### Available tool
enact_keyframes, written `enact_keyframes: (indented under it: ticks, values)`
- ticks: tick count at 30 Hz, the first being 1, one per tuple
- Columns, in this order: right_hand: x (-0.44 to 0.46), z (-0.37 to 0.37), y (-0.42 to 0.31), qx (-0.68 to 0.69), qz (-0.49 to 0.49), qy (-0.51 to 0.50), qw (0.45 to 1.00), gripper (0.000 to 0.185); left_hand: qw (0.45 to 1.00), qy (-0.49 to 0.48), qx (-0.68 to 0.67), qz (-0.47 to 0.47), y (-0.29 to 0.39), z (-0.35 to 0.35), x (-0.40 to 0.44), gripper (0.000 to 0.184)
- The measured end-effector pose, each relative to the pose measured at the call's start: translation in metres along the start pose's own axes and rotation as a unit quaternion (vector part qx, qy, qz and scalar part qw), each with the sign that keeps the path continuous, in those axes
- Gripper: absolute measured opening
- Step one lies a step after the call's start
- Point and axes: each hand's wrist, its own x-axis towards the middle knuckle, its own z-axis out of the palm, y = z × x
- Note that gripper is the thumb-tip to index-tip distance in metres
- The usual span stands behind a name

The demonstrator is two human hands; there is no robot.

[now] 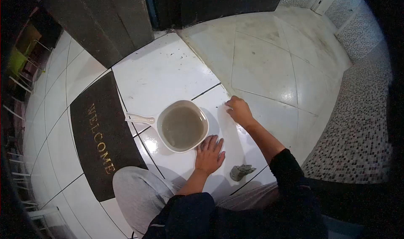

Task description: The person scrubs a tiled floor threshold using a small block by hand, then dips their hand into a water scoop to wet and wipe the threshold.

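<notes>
A white dipper [206, 125] full of cloudy grey water [182, 127] stands on the white tiles, its handle [141, 118] pointing left. Beside its lower right rim, my left hand [208, 155] lies flat on the floor with the fingers spread. My right hand [239, 111] is farther forward, low over the tile near the raised edge. Its fingers are curled together, and whatever they may hold is too small or hidden to make out. A small crumpled grey bundle [241, 172] sits on the tile near my knee, apart from both hands.
A dark mat [99, 134] lettered WELCOME lies to the left. Dark doors [227, 5] stand ahead. Beyond the tile edge is a duller, stained floor [265, 66]. A mosaic-patterned wall [357, 125] borders the right. Chairs [23, 66] show at far left.
</notes>
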Motion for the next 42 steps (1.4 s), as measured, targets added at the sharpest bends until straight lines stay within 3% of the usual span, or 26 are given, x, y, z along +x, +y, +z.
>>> enact_keyframes:
  ticks: [8,14,21,27,33,42]
  values:
    - [-0.035,-0.011,0.000,-0.025,0.008,-0.040,0.999,0.018,1.000,-0.001,0.002,-0.001,0.001,0.001,0.000,0.046]
    - [-0.002,0.005,-0.005,-0.061,-0.020,0.025,0.998,0.018,1.000,-0.013,0.006,-0.003,0.000,-0.001,0.000,0.046]
    - [-0.037,-0.007,0.001,-0.052,0.000,-0.044,0.998,0.018,1.000,-0.004,0.009,0.001,0.001,0.000,0.000,0.047]
    - [0.004,0.002,-0.006,-0.034,0.009,0.017,0.999,0.019,1.000,-0.004,-0.002,0.000,0.001,-0.001,0.001,0.046]
    - [-0.035,-0.008,-0.001,-0.061,0.005,-0.057,0.997,0.021,1.000,0.015,-0.002,0.008,0.000,0.001,0.001,0.046]
    - [0.036,0.014,-0.004,-0.032,-0.013,0.057,0.998,0.012,1.000,0.009,-0.005,0.008,0.001,0.000,0.002,0.046]
